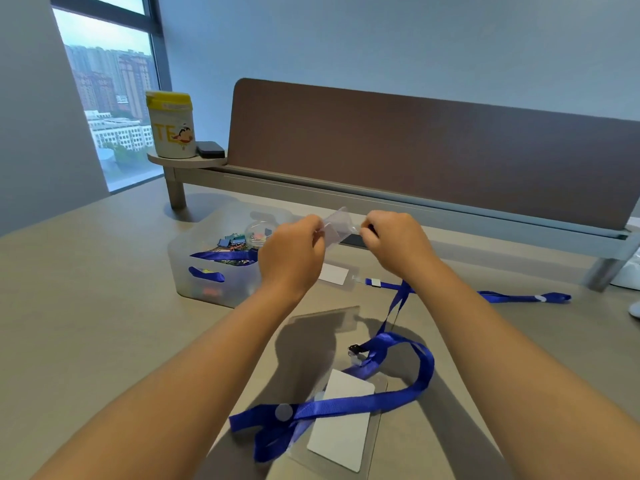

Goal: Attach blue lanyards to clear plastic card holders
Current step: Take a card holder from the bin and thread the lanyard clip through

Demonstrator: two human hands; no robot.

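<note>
Holder (336,226) pinched aloft by left hand (292,252) and right hand (393,242).
Bin (194,271) at 9 o'clock: lanyard (221,255), binder clips (232,241).

Fingers (367,227) of both hands curled out of sight behind knuckles, clip end of lifted lanyard (398,299) hidden there too. Bin (194,271) contents blurred, partly masked by left hand (291,258). White object (628,271) cut off at right edge.

Desk (86,289) bears bin (207,271), lanyards (346,403), holders (346,427).
</note>
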